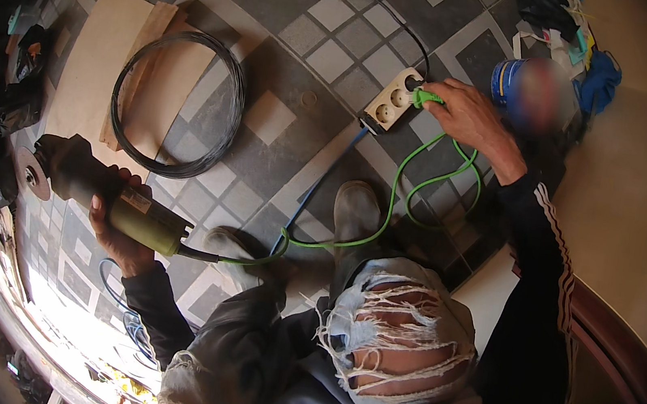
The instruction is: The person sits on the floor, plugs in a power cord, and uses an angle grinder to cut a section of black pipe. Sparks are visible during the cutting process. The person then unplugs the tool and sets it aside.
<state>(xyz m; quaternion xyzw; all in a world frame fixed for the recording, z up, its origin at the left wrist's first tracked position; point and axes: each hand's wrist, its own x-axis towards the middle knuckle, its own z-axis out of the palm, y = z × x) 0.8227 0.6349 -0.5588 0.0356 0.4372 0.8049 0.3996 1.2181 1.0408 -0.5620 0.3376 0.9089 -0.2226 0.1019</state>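
Here's the plugging end of the job, by the look of it: the right hand point(473, 120) is down at the power strip point(389, 104), thumb and fingers pinched round a green plug point(425, 97) at the strip's far end. Whether its pins are seated is hard to tell; the fingers crowd that socket. Over on the left, the left hand point(119, 232) has the angle grinder point(115, 203) wrapped firmly round the body, holding it above the tiles, cutting disc point(32, 173) pointing outward. The green cord point(397, 183) loops between them. The next move, I'd judge, calls for keeping the plug square to the socket, the strip steady, and fingers off the grinder's switch.
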